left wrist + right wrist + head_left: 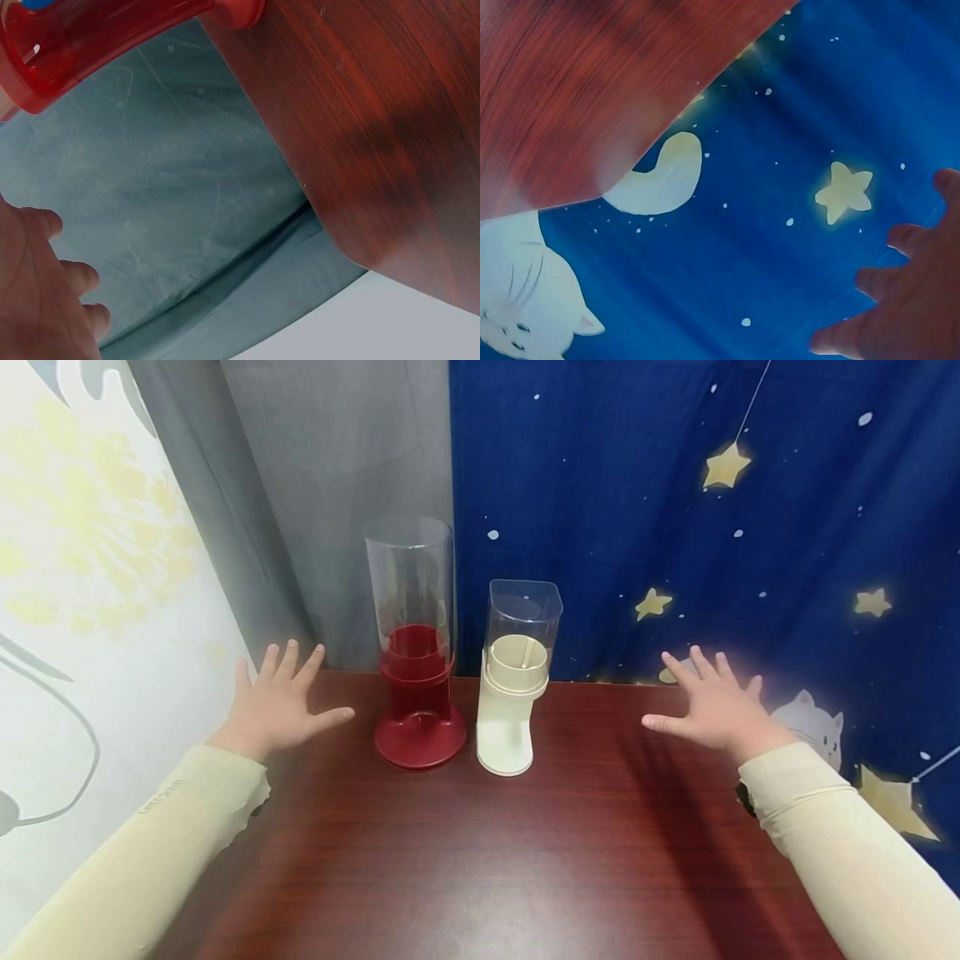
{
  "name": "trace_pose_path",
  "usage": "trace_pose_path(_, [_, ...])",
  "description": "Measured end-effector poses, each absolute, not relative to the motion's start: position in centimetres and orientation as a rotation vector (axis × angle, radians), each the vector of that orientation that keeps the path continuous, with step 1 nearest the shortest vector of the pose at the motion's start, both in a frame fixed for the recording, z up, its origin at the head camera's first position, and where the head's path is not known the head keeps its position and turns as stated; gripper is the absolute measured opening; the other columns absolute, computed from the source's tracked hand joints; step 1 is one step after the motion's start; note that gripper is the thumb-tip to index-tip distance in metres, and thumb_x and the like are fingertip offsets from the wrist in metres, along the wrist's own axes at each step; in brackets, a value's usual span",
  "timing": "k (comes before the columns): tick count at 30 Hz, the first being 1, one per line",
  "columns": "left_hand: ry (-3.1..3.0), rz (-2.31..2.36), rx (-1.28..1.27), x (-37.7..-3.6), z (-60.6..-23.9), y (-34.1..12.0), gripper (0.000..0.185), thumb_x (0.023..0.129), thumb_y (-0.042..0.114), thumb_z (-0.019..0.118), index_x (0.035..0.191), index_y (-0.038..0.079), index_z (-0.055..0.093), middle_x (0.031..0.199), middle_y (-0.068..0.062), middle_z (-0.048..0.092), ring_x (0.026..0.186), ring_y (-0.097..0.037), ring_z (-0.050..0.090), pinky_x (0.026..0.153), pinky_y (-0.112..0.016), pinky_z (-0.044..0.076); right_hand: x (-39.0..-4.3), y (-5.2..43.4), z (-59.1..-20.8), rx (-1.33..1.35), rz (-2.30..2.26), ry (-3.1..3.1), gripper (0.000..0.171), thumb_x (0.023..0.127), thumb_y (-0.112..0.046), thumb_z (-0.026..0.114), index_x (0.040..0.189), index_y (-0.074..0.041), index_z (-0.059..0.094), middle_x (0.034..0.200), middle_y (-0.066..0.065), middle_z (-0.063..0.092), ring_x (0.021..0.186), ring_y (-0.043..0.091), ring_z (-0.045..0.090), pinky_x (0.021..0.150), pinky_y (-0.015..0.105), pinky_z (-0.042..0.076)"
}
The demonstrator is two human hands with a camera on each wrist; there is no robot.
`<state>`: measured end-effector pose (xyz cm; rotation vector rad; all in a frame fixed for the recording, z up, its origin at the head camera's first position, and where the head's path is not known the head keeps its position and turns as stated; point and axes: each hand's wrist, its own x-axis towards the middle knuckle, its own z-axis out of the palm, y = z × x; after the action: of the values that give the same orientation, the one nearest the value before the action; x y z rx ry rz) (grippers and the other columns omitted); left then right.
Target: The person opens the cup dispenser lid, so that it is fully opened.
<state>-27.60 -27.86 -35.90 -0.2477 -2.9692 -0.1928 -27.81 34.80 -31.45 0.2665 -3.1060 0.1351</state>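
Note:
Two dispensers stand at the back of the dark red wooden table (487, 860). The red dispenser (417, 693) has a tall clear tube on top; its red base also shows in the left wrist view (97, 34). The cream dispenser (513, 693) beside it carries a shorter clear container. My left hand (281, 702) hovers with fingers spread at the table's far left corner, a short way left of the red dispenser. My right hand (712, 706) is spread the same way over the far right edge, well right of the cream dispenser. Neither hand holds anything.
A grey curtain (337, 485) hangs behind the red dispenser, a blue starry cloth (675, 527) with a white cat print (525, 300) behind the cream one. A pale floral wall panel (90, 568) stands on the left.

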Motion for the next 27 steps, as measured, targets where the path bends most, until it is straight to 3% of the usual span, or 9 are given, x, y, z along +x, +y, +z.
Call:
trace_pose_path(7, [-2.964, -0.308, -0.267, -28.0, -36.2, -27.4, 0.122, 0.086, 0.091, 0.049, 0.171, 0.017, 0.002, 0.173, -0.031, 0.006, 0.157, -0.058, 0.0, 0.116, -0.082, -0.011, -28.4, 33.1, -29.6, 0.352, 0.381, -2.93, 0.115, 0.085, -0.072, 0.075, 0.171, -0.022, 0.017, 0.173, 0.028, 0.016, 0.157, 0.057, 0.01, 0.105, 0.093, 0.008])
trace_pose_path(14, [-2.932, -0.557, -0.314, -28.8, -36.1, -25.8, 0.125, 0.087, 0.082, 0.061, 0.171, 0.015, -0.001, 0.175, -0.023, 0.011, 0.16, -0.052, 0.002, 0.12, -0.08, -0.004, -28.4, 29.6, -26.3, 0.499, 0.663, -2.753, 0.104, 0.087, -0.05, 0.085, 0.168, -0.015, 0.029, 0.17, 0.023, 0.029, 0.157, 0.045, 0.025, 0.122, 0.071, 0.024])
trace_pose_path(18, [-2.906, -0.74, -0.312, -29.0, -35.9, -24.7, 0.126, 0.085, 0.077, 0.069, 0.171, 0.019, -0.003, 0.177, -0.017, 0.009, 0.162, -0.047, 0.003, 0.124, -0.075, 0.002, -28.1, 27.4, -24.6, 0.533, 0.699, -2.725, 0.1, 0.088, -0.049, 0.083, 0.167, -0.017, 0.03, 0.17, 0.021, 0.031, 0.155, 0.044, 0.029, 0.121, 0.069, 0.027])
trace_pose_path(22, [-2.87, -0.896, -0.311, -29.3, -35.5, -23.6, 0.127, 0.084, 0.073, 0.073, 0.17, 0.024, -0.006, 0.178, -0.013, 0.008, 0.162, -0.044, 0.008, 0.123, -0.073, 0.019, -27.7, 25.3, -22.7, 0.563, 0.704, -2.718, 0.099, 0.089, -0.05, 0.082, 0.168, -0.019, 0.03, 0.17, 0.017, 0.033, 0.153, 0.042, 0.034, 0.121, 0.067, 0.03])
trace_pose_path(27, [-2.82, -1.022, -0.292, -29.5, -35.1, -22.7, 0.13, 0.083, 0.07, 0.077, 0.17, 0.027, -0.009, 0.178, -0.01, 0.006, 0.162, -0.041, 0.014, 0.12, -0.072, 0.03, -27.1, 22.5, -20.4, 0.604, 0.714, -2.719, 0.099, 0.089, -0.052, 0.081, 0.168, -0.022, 0.03, 0.172, 0.011, 0.03, 0.156, 0.038, 0.031, 0.124, 0.065, 0.028])
